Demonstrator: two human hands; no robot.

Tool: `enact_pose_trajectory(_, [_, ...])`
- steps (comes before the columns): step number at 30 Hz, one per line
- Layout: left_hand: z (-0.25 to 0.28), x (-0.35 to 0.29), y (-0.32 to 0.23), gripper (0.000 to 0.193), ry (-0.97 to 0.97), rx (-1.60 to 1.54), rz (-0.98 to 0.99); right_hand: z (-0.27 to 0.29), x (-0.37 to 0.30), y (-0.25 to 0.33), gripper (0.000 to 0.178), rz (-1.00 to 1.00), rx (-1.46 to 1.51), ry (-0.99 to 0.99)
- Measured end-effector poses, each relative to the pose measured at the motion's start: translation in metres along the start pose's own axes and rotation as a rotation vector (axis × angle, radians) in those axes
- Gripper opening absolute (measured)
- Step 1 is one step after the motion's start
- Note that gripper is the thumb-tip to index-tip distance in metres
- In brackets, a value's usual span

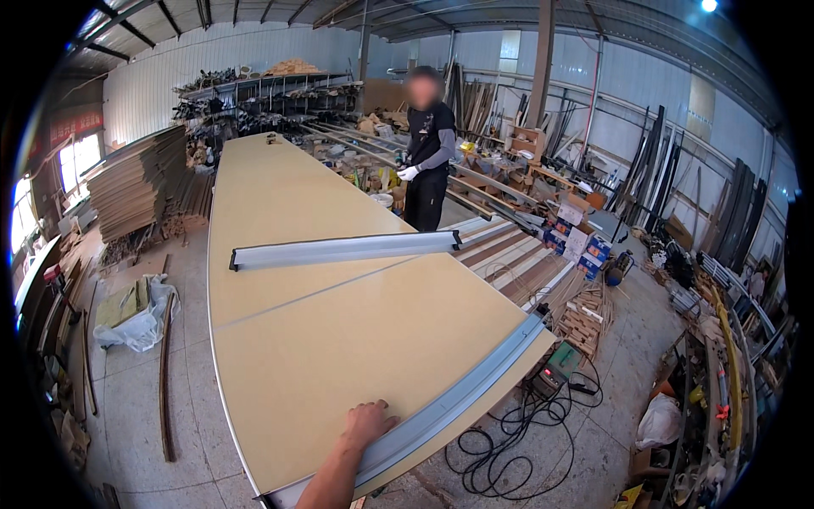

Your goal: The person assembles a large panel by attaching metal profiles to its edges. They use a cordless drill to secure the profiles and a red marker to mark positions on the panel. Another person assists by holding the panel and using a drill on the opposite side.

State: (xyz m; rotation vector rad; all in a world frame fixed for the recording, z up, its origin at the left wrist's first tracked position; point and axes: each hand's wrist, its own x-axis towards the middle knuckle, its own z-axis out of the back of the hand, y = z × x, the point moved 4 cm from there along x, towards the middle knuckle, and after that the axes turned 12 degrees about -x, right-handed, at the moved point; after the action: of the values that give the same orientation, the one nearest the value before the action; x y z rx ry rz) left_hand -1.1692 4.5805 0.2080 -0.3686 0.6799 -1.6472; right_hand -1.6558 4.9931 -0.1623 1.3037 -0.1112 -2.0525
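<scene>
My left hand (369,422) rests on a long cream-coloured panel (305,365), its thumb and fingers apart and slightly bent. It holds nothing that I can see. Just to its right runs a long grey metal profile (454,386), laid across the panel near its close end; whether my fingertips touch it, I cannot tell. Farther off, a second pale metal profile (343,252) with black end pieces lies across the panel. Between the two, a thin grey strip (331,293) crosses the surface at a slant. My right hand is out of view.
Beyond the panel's right edge stands a person (428,161) in dark clothes and white gloves. A coiled black cable (517,437) and a green machine (560,362) lie on the floor at right. Stacked boards (136,174) rise at left; timber strips (509,254) lie right of the panel.
</scene>
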Motion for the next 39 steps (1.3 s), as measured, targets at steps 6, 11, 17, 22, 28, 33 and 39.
enact_pose_trajectory(6, [0.002, -0.001, -0.003, 0.058, -0.001, -0.005, 0.010, 0.013, -0.019, 0.026, 0.052, -0.004, -0.062, -0.079])
enact_pose_trajectory(11, [0.003, -0.001, -0.004, 0.057, 0.005, -0.013, -0.004, 0.013, -0.023, 0.031, 0.051, -0.069, -0.086, -0.010])
enact_pose_trajectory(17, [0.000, -0.001, -0.004, 0.058, 0.000, -0.024, -0.021, 0.003, -0.019, 0.017, 0.055, -0.039, 0.057, -0.014])
enact_pose_trajectory(22, [0.002, -0.002, -0.001, 0.059, 0.004, -0.025, -0.007, 0.002, -0.025, 0.022, 0.060, 0.001, 0.091, -0.061])
enact_pose_trajectory(28, [0.001, -0.001, -0.005, 0.058, 0.003, -0.029, -0.015, 0.009, -0.027, 0.022, 0.064, 0.063, -0.113, -0.111])
enact_pose_trajectory(33, [0.002, -0.002, -0.001, 0.059, -0.006, -0.038, -0.023, 0.003, -0.028, 0.025, 0.068, 0.085, -0.042, -0.123])
enact_pose_trajectory(39, [0.003, -0.004, -0.004, 0.058, 0.002, -0.034, -0.023, 0.001, -0.027, 0.023, 0.074, 0.138, -0.108, -0.135])
